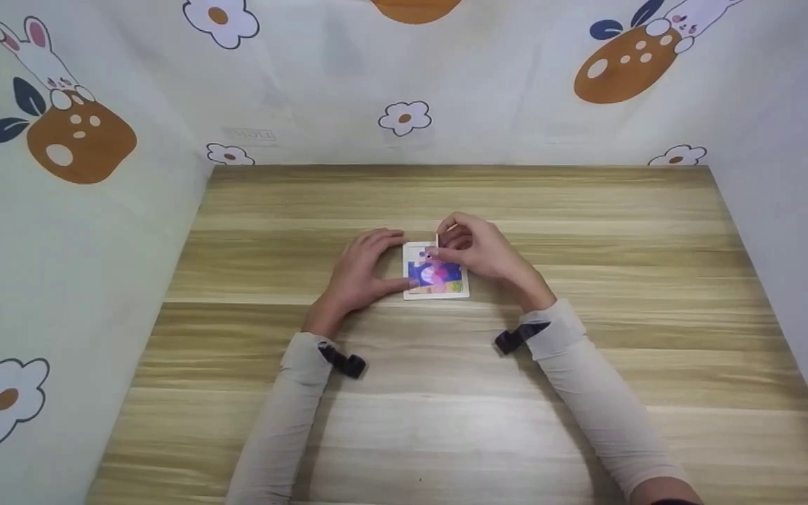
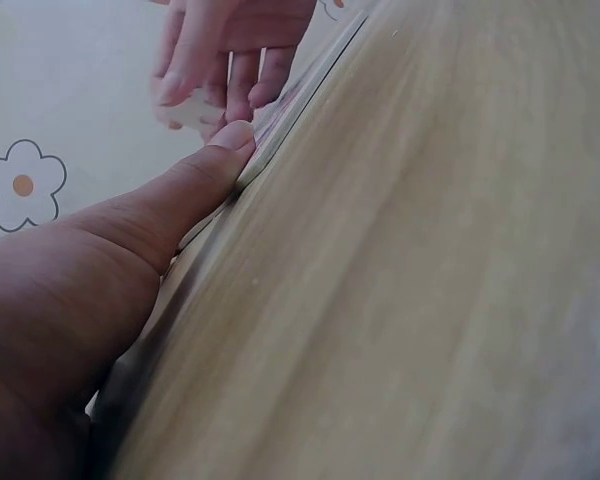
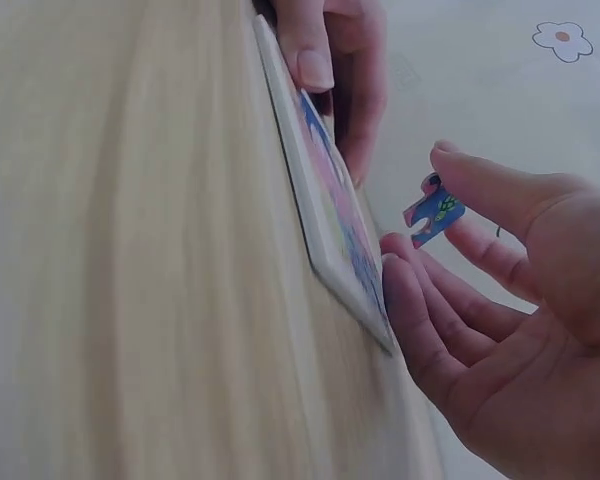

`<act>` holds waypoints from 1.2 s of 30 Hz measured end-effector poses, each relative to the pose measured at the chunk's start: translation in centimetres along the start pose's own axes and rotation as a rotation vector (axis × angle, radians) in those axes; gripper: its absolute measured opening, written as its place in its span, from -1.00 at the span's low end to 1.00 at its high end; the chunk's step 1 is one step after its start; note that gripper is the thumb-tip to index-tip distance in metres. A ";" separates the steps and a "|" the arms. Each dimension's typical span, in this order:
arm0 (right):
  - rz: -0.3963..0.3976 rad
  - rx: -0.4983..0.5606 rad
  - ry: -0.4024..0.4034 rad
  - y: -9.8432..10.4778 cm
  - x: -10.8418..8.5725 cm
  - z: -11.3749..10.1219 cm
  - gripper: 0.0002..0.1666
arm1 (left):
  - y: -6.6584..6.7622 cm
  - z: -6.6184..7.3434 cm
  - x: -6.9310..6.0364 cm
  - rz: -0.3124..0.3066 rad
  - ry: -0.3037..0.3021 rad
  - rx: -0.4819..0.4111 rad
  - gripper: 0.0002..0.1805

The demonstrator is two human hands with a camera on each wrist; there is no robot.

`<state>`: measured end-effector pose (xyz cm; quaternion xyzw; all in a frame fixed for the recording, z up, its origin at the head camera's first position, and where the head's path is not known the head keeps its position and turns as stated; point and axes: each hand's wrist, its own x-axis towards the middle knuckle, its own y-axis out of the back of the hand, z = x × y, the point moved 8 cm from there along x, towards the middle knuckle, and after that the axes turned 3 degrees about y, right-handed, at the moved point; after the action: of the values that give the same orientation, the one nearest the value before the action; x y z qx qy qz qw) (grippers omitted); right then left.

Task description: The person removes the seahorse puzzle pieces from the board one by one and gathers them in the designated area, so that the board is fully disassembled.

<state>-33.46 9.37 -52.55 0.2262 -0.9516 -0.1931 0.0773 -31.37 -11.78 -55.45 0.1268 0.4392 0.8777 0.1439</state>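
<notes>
A small square jigsaw puzzle board (image 1: 446, 296) with a white frame lies on the table, its picture blue, purple and pink. My left hand (image 1: 362, 273) is at its left side, the straight thumb (image 2: 215, 165) resting on the board's edge and the fingers reaching toward the far left corner. Over the board's upper right, my right hand (image 1: 485, 251) pinches a puzzle piece (image 3: 440, 210) between thumb and index finger. That piece is blue and pink with a green patch, held raised and tilted above the board. Its other fingers hang near the board's edge.
The wood-grain table (image 1: 418, 421) extends around the board. Pale walls (image 1: 320, 91) printed with flowers and rabbits stand along the back and both sides. A black strap-mounted camera sits on each wrist, such as the left wrist camera (image 1: 348, 365).
</notes>
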 end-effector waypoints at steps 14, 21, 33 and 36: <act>0.010 -0.169 -0.033 3.9 -2.0 1.5 -0.58 | -0.3 -0.2 -0.2 -0.016 0.019 -0.027 -0.03; 0.016 -0.236 -0.108 5.4 -2.4 2.4 -0.55 | -0.1 -0.3 -0.2 -0.011 0.024 -0.022 -0.03; 0.033 -0.280 -0.157 6.0 -2.4 3.1 -0.51 | -0.1 -0.2 -0.1 -0.011 0.018 -0.019 -0.02; 0.027 -0.279 -0.159 6.0 -2.4 2.9 -0.50 | -0.1 -0.2 -0.1 -0.010 0.018 -0.022 -0.03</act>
<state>-34.41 16.43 -52.96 0.1845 -0.9216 -0.3397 0.0352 -31.32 -11.91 -55.63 0.1152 0.4314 0.8828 0.1459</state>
